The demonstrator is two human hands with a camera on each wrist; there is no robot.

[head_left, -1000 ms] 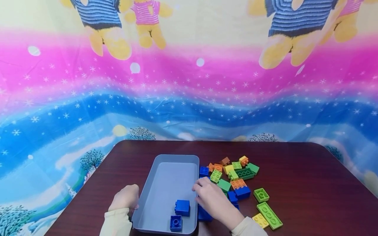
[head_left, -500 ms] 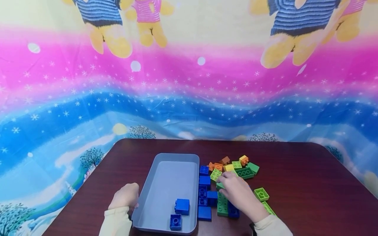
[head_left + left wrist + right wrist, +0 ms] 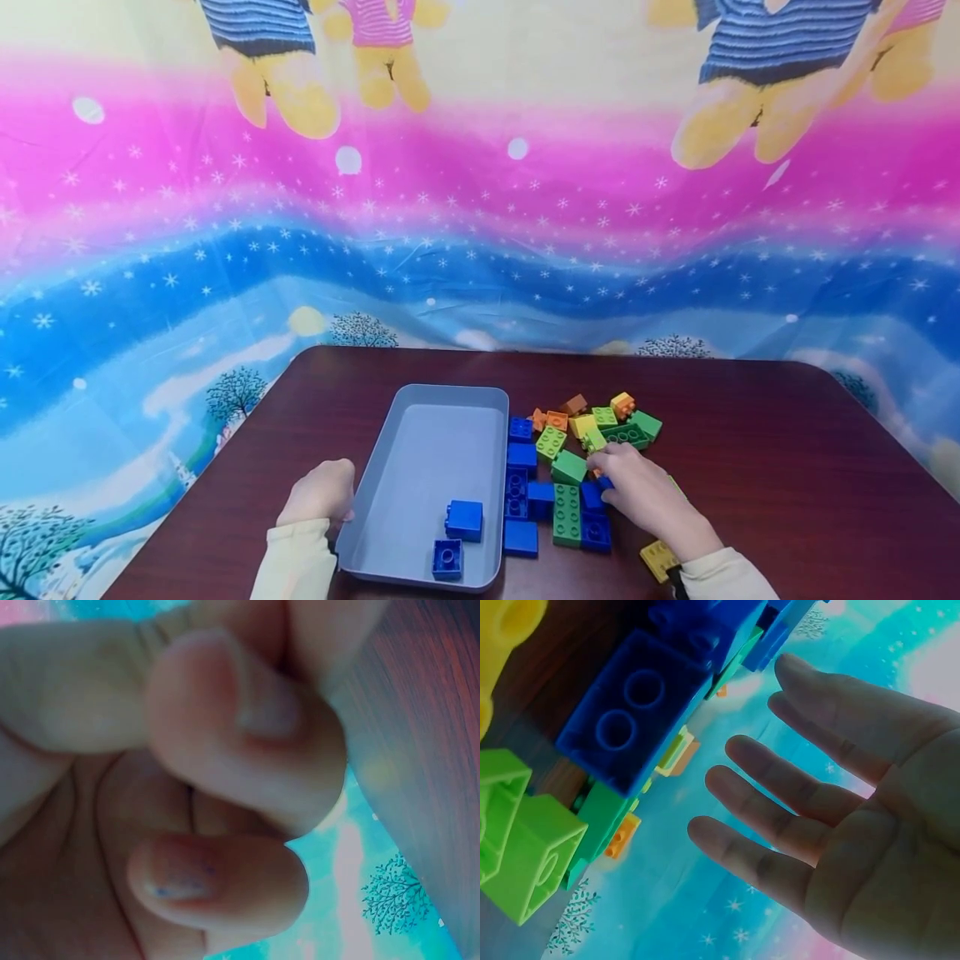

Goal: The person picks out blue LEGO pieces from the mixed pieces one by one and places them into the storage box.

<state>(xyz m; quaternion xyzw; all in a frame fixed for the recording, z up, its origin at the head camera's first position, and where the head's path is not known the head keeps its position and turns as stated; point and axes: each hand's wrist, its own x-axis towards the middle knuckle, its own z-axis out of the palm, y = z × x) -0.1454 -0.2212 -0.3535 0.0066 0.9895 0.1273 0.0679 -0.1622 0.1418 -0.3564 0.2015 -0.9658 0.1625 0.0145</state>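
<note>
My right hand point(image 3: 645, 492) hovers low over the right side of a pile of toy building bricks, its fingertips by a green brick point(image 3: 570, 467) and a blue brick point(image 3: 592, 497). In the right wrist view its fingers are extended and hold nothing; a dark blue brick with round tubes point(image 3: 641, 712) shows past them. My left hand point(image 3: 321, 493) rests curled beside the left wall of a grey tray point(image 3: 420, 467). Nothing shows between its bent fingers in the left wrist view. Two blue bricks, one larger point(image 3: 465, 521) and one square point(image 3: 447, 559), lie in the tray.
Several blue bricks point(image 3: 521, 538) line the tray's right side. Lime, yellow and orange bricks point(image 3: 622, 406) lie further back on the dark brown table point(image 3: 787, 467). A yellow brick point(image 3: 658, 560) is near my right wrist. A printed cloth point(image 3: 480, 208) hangs behind.
My right hand has moved right, from the tray's right rim across the pile, uncovering blue and green bricks beside the tray. My left hand has stayed at the tray's left side.
</note>
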